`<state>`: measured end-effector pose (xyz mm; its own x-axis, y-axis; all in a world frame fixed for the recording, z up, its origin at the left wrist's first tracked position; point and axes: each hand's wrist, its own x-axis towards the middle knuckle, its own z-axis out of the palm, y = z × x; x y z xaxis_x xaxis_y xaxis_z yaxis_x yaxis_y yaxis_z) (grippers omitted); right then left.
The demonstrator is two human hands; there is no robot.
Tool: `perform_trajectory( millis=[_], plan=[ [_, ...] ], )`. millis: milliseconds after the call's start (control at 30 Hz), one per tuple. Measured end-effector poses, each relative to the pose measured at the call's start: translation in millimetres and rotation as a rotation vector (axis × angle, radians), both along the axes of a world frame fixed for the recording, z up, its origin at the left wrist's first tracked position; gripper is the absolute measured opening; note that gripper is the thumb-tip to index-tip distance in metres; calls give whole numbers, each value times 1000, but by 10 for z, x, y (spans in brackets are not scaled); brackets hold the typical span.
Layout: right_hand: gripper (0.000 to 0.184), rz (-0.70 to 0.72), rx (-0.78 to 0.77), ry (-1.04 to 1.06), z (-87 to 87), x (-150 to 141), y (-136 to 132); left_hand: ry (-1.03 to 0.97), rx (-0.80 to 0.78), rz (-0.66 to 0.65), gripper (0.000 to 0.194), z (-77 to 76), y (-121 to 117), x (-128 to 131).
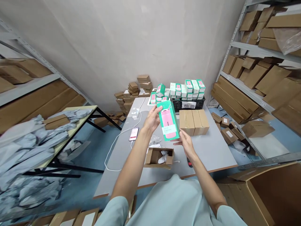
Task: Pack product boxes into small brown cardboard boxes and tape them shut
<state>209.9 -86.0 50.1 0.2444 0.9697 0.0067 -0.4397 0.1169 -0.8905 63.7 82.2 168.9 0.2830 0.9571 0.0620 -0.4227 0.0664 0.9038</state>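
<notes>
Holding green-and-pink box (168,121) above table (211,150), near open carton (149,156); pinching upper left edge with left hand (152,120), lower right corner with right hand (187,143). Could drop if pinched too lightly below, though hard to judge behind box.

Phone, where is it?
Head view: the phone lies on the left side of the grey table, below the white power strip, left of the open carton.
</notes>
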Motion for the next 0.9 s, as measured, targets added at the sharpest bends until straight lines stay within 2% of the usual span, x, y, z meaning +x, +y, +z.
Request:
perform_trajectory(
  millis=[100,200,233,300,400,533,600,667,767,900],
  plan=[
    [98,-222,54,-398,79,4,-77,83,66,90,77,48,-19,31],
    [114,-331,57,-767,115,-56,-96,164,162,190,77,81,-84,100],
    [113,-345,42,-834,114,-86,-83,178,197,210,75,90,-113,126],
    [97,-351,24,-867,101,-141,-38,195,248,232,71,109,-174,168],
    [76,-346,53,-773,80,-166,34,217,297,223,67,144,-250,179],
    [75,-338,138,-569,110,-97,52,227,297,117,72,207,-253,72],
    [75,-294,164,-398,143,-50,41,187,261,50,74,242,-210,-3],
    [75,-212,169,-185,172,-7,42,133,228,-6,74,276,-159,-62],
    [68,-18,130,106,171,37,78,104,190,-58,74,318,-121,-93],
    [67,185,38,340,77,8,128,116,175,-116,78,352,-187,-40]
  ],
)
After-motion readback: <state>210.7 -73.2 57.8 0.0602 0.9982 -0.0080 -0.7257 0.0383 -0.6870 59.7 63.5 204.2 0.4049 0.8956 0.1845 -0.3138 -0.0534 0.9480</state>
